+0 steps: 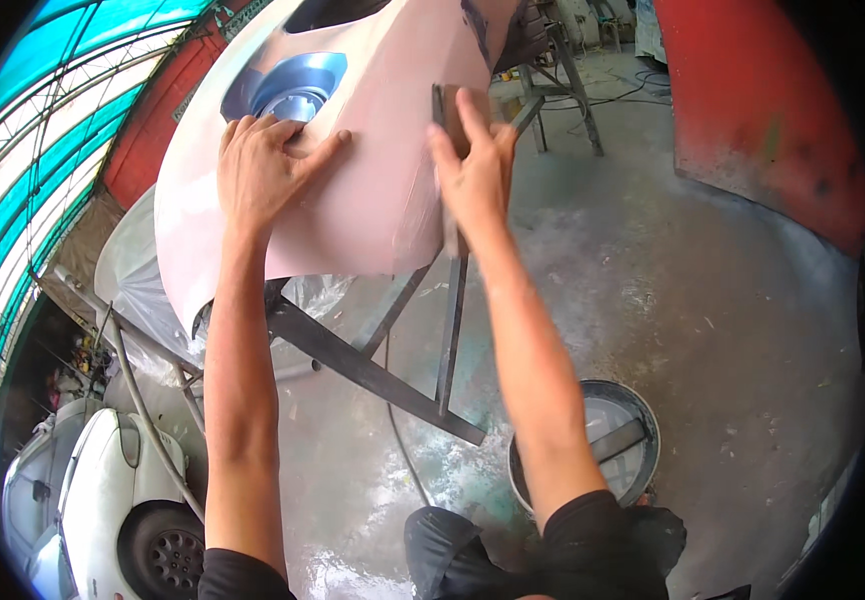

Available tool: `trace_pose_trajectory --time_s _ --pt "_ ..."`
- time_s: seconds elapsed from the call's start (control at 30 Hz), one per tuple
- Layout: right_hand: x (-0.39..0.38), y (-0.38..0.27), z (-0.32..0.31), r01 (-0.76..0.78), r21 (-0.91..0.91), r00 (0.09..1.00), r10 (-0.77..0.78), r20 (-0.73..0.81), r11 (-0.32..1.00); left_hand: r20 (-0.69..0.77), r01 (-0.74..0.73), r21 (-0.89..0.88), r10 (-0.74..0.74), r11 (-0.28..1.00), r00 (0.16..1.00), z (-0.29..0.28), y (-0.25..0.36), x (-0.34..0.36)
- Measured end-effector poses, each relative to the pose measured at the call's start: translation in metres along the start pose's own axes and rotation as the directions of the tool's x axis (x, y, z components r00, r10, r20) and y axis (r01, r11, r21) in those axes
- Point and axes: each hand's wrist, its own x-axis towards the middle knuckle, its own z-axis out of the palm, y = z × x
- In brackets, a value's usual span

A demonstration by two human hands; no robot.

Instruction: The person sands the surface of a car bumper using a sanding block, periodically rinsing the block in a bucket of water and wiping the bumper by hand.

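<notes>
The curved pink panel (378, 205) is held above a dark metal stand (373, 372); its matt coat seems partly smoothed, while pale, uneven streaks are perhaps left to be evened. Glossy blue is seen in the rounded recess (308, 72). The left hand (265, 168) is laid with fingers spread; at the panel's edge, whether a blurred, straight block (452, 235) is gripped by the right hand (476, 172) cannot be told.
</notes>
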Motion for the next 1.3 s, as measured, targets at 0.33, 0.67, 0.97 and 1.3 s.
trace_pose_trajectory --time_s 0.33,0.67,0.97,1.3 --pt "-0.157 0.055 -0.141 -0.646 0.362 0.722 0.692 0.001 0.673 0.068 0.022 -0.057 -0.018 0.998 0.998 -0.025 -0.035 0.016" --pt "-0.174 0.096 -0.262 -0.655 0.233 0.591 0.68 -0.435 0.719 0.03 0.01 -0.276 -0.002 0.961 1.0 -0.061 -0.035 0.023" --pt "-0.164 0.126 -0.293 -0.652 0.335 0.5 0.718 -0.485 0.68 0.187 0.105 -0.149 -0.076 0.983 0.979 -0.072 -0.013 0.025" --pt "-0.151 0.136 -0.313 -0.648 0.351 0.453 0.712 -0.536 0.676 0.166 -0.295 0.076 0.28 0.952 0.946 -0.06 0.092 -0.004"
